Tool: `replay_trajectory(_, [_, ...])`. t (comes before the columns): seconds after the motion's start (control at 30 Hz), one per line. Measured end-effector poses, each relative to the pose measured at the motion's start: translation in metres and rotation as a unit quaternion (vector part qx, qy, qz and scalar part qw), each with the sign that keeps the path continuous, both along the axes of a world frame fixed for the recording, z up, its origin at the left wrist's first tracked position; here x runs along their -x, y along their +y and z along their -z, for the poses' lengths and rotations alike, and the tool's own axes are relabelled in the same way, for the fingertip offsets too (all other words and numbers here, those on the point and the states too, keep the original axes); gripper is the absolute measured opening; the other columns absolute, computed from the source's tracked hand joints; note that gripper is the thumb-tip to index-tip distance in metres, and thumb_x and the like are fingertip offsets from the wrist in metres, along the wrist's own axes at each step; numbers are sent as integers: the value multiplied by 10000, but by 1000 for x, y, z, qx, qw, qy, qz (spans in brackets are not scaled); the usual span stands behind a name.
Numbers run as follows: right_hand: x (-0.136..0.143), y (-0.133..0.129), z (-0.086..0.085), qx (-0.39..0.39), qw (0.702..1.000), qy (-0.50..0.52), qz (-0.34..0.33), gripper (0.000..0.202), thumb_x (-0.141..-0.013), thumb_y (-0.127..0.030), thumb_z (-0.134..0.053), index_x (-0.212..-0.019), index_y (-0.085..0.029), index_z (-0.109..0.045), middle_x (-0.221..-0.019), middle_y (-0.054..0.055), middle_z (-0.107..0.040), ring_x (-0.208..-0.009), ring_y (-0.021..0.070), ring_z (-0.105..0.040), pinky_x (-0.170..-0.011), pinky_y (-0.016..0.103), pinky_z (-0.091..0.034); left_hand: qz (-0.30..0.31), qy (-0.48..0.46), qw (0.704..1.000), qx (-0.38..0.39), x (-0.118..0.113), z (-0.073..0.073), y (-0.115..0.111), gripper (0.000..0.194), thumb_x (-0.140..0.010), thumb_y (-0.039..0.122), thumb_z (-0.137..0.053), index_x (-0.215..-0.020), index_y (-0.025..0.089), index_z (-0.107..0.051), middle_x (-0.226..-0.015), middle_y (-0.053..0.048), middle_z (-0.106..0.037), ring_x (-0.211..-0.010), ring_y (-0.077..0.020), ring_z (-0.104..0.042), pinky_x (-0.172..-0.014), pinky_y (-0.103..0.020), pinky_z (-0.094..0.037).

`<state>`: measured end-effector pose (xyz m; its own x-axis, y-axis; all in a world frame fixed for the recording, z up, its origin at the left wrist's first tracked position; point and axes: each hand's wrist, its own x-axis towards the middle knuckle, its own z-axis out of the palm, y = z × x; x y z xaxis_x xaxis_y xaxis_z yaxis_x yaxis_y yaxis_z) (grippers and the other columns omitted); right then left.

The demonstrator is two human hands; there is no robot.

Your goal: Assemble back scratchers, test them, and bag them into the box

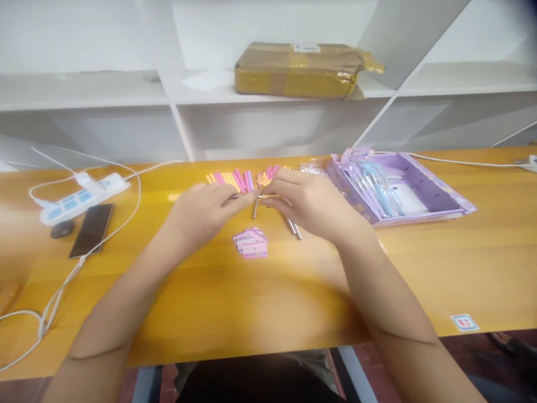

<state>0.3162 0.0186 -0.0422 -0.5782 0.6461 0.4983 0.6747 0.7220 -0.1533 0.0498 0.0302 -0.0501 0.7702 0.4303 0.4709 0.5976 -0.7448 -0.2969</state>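
Observation:
My left hand (197, 210) is closed, pinching a thin silver metal rod (240, 195) that lies roughly level above the table. Opposite it, my right hand (310, 201) is closed round a small yellow piece (273, 196) that meets the rod's end; its shape is mostly hidden by the fingers. Below the hands lie more silver rods (293, 228), partly under my right hand. Just beyond them are pink, yellow and purple sticks (239, 179) in a row and small pink and yellow hand-shaped pieces (264, 178). Several pink printed cards (254, 246) lie fanned nearer to me.
At the right stands an open purple box (436, 179) with plastic-wrapped items (377, 184). On the left are a white power strip (84, 196), a black phone (93, 229) and loose white cables (59, 291). A taped cardboard parcel (293, 70) sits on the shelf.

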Motion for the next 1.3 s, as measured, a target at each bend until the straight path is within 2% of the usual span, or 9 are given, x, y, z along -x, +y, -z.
replay_trajectory(0.13, [-1,-8,-9,12,1000,-25,3,205,-1099,-282,-520,-1064,-198,-704,-1001,69,-708,-830,192,-612,-689,316,-363,-1,-5,1000,11,2,1,-2,557,-1017,45,-456,-1484,320,-582,-1028,-35,-768,-796,-170,-675,-600,-292,-401])
replay_trajectory(0.2, [-1,-11,-13,20,999,-36,9,253,-1112,-292,-496,-1001,-186,-698,-970,65,-697,-779,175,-589,-678,316,-346,3,-9,1000,3,4,1,-2,535,-1014,49,-470,-1469,305,-589,-1038,-36,-771,-816,-175,-683,-604,-293,-410])
replay_trajectory(0.33, [-2,-10,-12,11,998,-52,16,308,-1120,-316,-479,-920,-184,-673,-897,51,-664,-716,159,-538,-657,319,-303,-12,-29,999,-10,6,-2,-3,337,-1037,128,-504,-1307,243,-670,-982,-37,-777,-844,-198,-702,-644,-308,-453])
replay_trajectory(0.47, [-2,-2,-4,-57,997,-35,27,255,-1115,-323,-491,-995,-198,-678,-869,48,-663,-777,187,-551,-683,325,-305,-67,-58,996,2,6,-9,-4,192,-1054,238,-542,-1134,231,-716,-961,-38,-781,-833,-212,-706,-658,-327,-461])
replay_trajectory(0.6, [3,7,3,-144,989,-31,33,260,-1125,-287,-456,-1017,-214,-681,-823,31,-664,-729,174,-508,-689,330,-298,-90,-79,993,17,9,-17,-3,224,-1074,283,-507,-1075,252,-730,-911,-22,-767,-789,-194,-688,-653,-330,-446])
replay_trajectory(0.73, [7,11,6,-184,982,-17,22,229,-1121,-251,-466,-1035,-223,-676,-823,23,-678,-741,168,-523,-689,335,-289,-93,-93,991,21,15,-22,-3,264,-1084,298,-486,-1023,264,-740,-882,-12,-762,-740,-179,-673,-648,-333,-441])
replay_trajectory(0.93, [11,11,8,-192,980,-31,29,189,-1105,-212,-485,-1008,-208,-648,-820,25,-661,-759,173,-522,-699,331,-290,-80,-70,994,-27,22,-24,-2,209,-1065,287,-530,-1042,249,-734,-943,-37,-783,-855,-225,-717,-711,-355,-481])
replay_trajectory(1.13, [11,11,13,-176,984,-23,7,260,-1017,-32,-441,-1011,-206,-634,-854,28,-663,-776,178,-524,-703,326,-291,-53,-62,992,-92,19,-17,-8,194,-1027,186,-562,-1131,235,-718,-990,-54,-799,-864,-236,-723,-680,-358,-476])
replay_trajectory(1.3, [8,8,6,-190,982,-23,-4,251,-1060,-76,-435,-1011,-207,-644,-814,14,-653,-741,165,-519,-694,323,-280,-29,-77,993,-86,19,-19,-11,193,-1011,178,-608,-1172,236,-698,-1025,-50,-806,-893,-234,-734,-702,-361,-505])
